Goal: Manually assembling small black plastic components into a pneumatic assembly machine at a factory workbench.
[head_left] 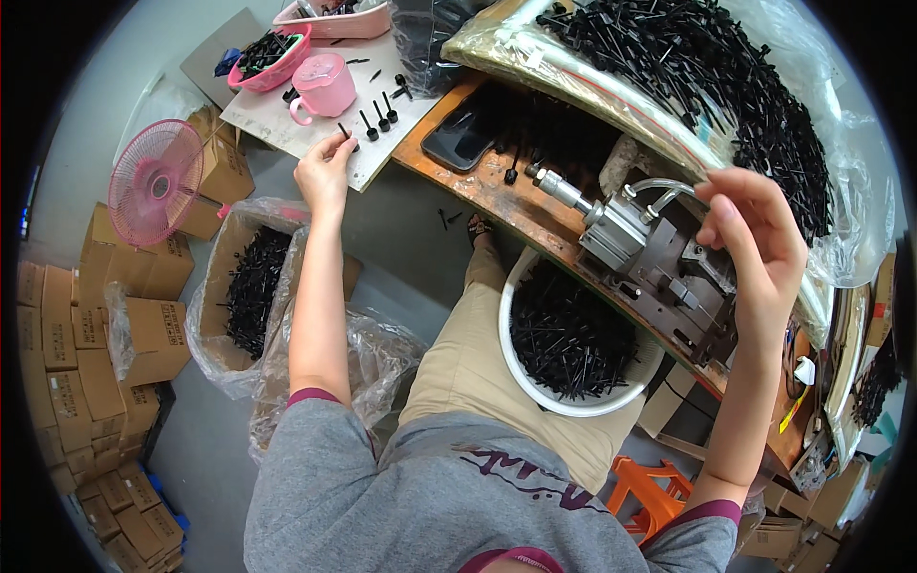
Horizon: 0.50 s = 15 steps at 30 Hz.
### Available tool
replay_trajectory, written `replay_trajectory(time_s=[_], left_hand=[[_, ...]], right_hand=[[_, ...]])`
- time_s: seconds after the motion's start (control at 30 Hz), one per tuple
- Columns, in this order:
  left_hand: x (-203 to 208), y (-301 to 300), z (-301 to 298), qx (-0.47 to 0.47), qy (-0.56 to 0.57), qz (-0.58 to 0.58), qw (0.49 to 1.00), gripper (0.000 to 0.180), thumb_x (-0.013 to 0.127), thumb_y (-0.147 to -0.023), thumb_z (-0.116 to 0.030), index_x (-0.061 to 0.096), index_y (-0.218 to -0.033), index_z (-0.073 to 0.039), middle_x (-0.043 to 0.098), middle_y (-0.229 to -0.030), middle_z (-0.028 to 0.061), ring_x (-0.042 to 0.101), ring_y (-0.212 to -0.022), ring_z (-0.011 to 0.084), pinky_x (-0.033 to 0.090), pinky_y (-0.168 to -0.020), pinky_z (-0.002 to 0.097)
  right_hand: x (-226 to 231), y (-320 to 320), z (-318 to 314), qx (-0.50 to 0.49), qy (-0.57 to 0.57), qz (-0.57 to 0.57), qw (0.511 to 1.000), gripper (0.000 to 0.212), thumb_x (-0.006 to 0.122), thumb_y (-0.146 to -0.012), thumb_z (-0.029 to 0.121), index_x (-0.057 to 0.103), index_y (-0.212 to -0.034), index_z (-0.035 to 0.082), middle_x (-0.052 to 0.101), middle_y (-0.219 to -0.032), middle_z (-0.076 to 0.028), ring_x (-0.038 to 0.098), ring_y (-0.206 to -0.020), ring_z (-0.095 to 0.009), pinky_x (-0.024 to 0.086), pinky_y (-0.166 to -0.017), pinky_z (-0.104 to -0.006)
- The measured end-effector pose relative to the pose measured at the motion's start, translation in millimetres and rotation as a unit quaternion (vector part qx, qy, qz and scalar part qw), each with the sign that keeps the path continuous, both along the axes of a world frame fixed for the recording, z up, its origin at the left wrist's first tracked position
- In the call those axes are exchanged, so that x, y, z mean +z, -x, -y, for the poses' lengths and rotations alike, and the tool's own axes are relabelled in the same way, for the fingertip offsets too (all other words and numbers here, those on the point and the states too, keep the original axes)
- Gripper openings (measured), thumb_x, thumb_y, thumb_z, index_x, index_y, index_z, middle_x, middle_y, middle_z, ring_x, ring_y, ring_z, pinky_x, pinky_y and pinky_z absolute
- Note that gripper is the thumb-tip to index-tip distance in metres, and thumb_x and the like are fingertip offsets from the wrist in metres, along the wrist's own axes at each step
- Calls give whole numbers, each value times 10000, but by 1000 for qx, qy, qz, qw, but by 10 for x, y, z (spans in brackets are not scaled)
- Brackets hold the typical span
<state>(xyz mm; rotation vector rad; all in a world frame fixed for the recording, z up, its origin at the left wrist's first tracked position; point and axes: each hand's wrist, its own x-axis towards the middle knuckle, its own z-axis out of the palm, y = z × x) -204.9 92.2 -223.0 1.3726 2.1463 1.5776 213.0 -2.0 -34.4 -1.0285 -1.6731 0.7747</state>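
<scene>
My left hand [323, 177] pinches a black stemmed plastic piece [345, 132] at the near edge of a light board [382, 153]. In a row beside it, similar black pieces [371, 129] stand on their wide ends, stems up. My right hand [759, 244] is raised over the right end of a metal clamping fixture [659, 258]. Its fingers are loosely bent and apart, with nothing visible between them. The fixture has a silver cylinder [559, 187] and clear air tubes [664, 189], and is mounted on a wooden bench [458, 205].
A white bucket [506, 329] of black pieces stands between my legs; a lined carton [205, 315] holds more. A heap of pieces [697, 67] covers the far right. Around are a phone [462, 134], pink mug [325, 86], pink fan [158, 181] and orange stool [650, 492].
</scene>
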Motion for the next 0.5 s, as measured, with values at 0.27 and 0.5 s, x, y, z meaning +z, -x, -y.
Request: replay_trajectory(time_s=[0.27, 0.5], left_hand=[[-149, 146, -26, -72, -53, 114, 989, 435, 772, -796, -158, 657, -1190, -13, 694, -1092, 164, 669, -975, 188, 499, -887, 286], [458, -483, 463, -106, -151, 35, 982, 393, 656, -904, -80, 560, -1282, -38, 638, -1133, 73, 538, -787, 65, 432, -704, 208]], right_hand=[[-156, -345, 288, -67, 14, -21, 997, 230, 596, -914, 35, 602, -1135, -29, 661, -973, -95, 581, -778, -83, 471, -665, -211], [-121, -1041, -13, -270, -85, 61, 957, 123, 643, -884, 87, 686, -981, 23, 684, -858, -14, 565, -701, -52, 439, -635, -192]])
